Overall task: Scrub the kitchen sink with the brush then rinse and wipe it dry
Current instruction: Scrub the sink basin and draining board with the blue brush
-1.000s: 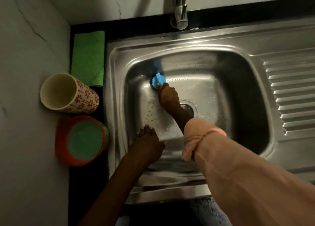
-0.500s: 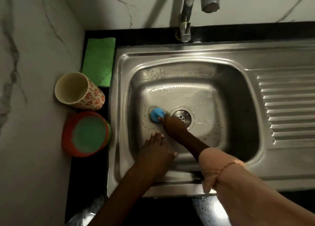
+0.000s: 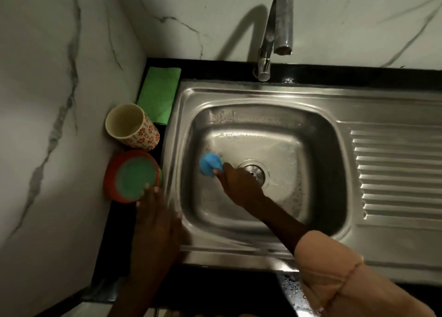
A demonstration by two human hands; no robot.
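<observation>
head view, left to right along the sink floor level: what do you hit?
Orange container with green lid → blue brush → right hand gripping it → drain → ribbed drainboard.

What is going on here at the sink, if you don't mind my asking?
A person is scrubbing the steel sink. The right hand grips a blue brush and works it on the basin floor, just left of the drain. The left hand rests flat on the sink's left rim. No water runs from the tap, and the green cloth lies untouched on the counter.
</observation>
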